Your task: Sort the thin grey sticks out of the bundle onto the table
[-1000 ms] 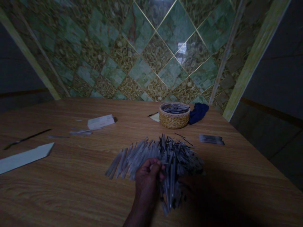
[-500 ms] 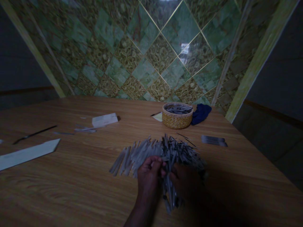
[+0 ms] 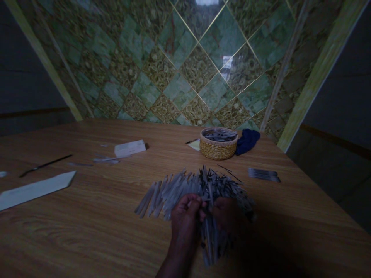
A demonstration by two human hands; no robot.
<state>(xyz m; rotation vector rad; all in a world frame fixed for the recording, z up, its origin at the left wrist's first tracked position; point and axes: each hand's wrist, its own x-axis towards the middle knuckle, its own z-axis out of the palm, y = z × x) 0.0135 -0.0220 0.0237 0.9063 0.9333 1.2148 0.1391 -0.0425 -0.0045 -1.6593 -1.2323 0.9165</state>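
Note:
A large pile of thin, pale plastic-looking strips [image 3: 179, 189] spreads over the table in front of me. Its right part holds darker strips [image 3: 223, 183] crossing at many angles. Above its near edge, my left hand [image 3: 187, 216] is closed in a pinch on the end of a thin translucent strip [image 3: 205, 199]. Close beside it on the right, my right hand [image 3: 227, 214] lies in deep shadow with its fingers curled. What those fingers grip is too dark to make out. More strips [image 3: 210, 243] fan toward me beneath both hands.
A woven basket [image 3: 218, 150] full of similar strips stands at the back, beside a dark blue cloth [image 3: 247, 141]. A neat row of strips [image 3: 263, 174] lies right. Leftward are a white box [image 3: 130, 148], a dark thin tool [image 3: 46, 165] and a long pale board [image 3: 37, 189].
Both hands stay close together over the pile, with only small finger movements. The whole view has shifted slightly, so things appear a little lower and farther right.

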